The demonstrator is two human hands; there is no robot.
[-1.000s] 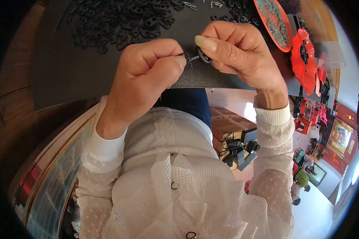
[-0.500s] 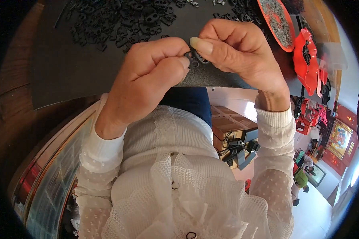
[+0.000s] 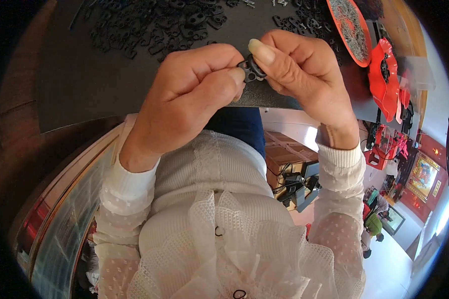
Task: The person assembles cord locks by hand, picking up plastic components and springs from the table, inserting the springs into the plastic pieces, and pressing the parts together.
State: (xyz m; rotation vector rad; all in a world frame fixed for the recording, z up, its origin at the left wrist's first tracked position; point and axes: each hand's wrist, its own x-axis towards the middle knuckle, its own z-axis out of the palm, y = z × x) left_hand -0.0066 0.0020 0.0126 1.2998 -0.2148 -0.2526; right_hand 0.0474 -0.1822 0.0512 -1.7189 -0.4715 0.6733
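Above the near edge of the black table [image 3: 80,94], my two hands meet in front of me. My left hand [image 3: 184,99] pinches a small black plastic cord-lock body [image 3: 249,77] with round holes between thumb and fingers. Against it, my right hand [image 3: 304,74] holds a second black cord-lock part [image 3: 256,66] with a rounded edge, its thumb raised over it. The two parts touch or overlap; whether they are joined I cannot tell. Fingers hide much of both. Beyond the hands lies a heap of similar black pieces [image 3: 154,30].
More black pieces [image 3: 309,22] lie behind my right hand, with a few metal springs [image 3: 280,2] near them. On the right stand an orange plate [image 3: 365,63] of small silvery springs and a red wavy-rimmed bowl [image 3: 382,94] with black parts. Other people [image 3: 373,224] are far off right.
Both hands have shifted slightly right. The part in my right hand has turned and now sits up against the cord-lock body in my left, showing more of its rounded edge.
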